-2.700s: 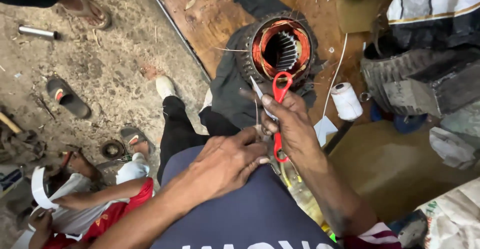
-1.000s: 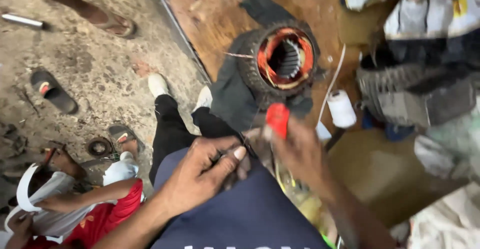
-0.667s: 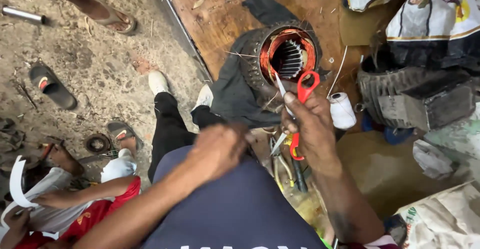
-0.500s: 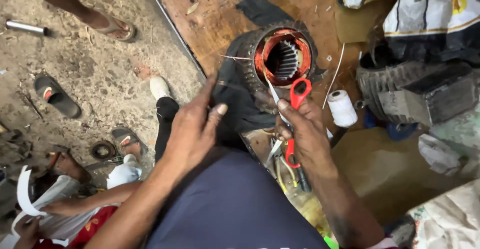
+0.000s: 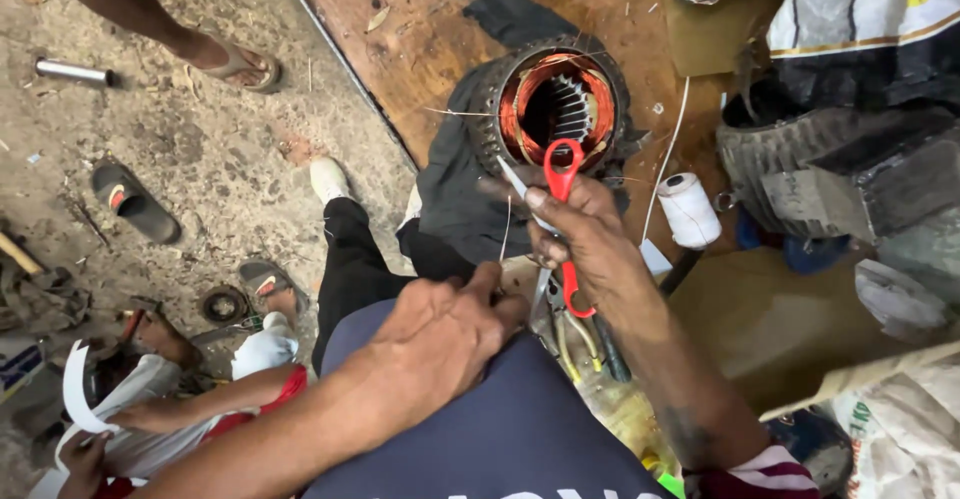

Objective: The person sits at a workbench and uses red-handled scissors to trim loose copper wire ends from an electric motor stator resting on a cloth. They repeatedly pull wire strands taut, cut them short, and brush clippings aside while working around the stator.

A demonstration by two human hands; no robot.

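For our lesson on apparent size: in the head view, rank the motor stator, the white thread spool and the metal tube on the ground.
1. motor stator
2. white thread spool
3. metal tube, though it lies farther off, so this last ranking is unsure.

The motor stator (image 5: pixel 556 109) stood on the wooden board (image 5: pixel 440 29), on a cloth (image 5: pixel 455 184); the spool of string (image 5: pixel 688 209) stood just to its right; the right hand (image 5: pixel 590 239), with the scissors (image 5: pixel 562 194), was just in front of the stator; the left hand (image 5: pixel 445 334) lay nearer, lower left of the right hand; a sandal (image 5: pixel 135 204) lay on the ground far left; a metal tube (image 5: pixel 72 71) lay behind it.
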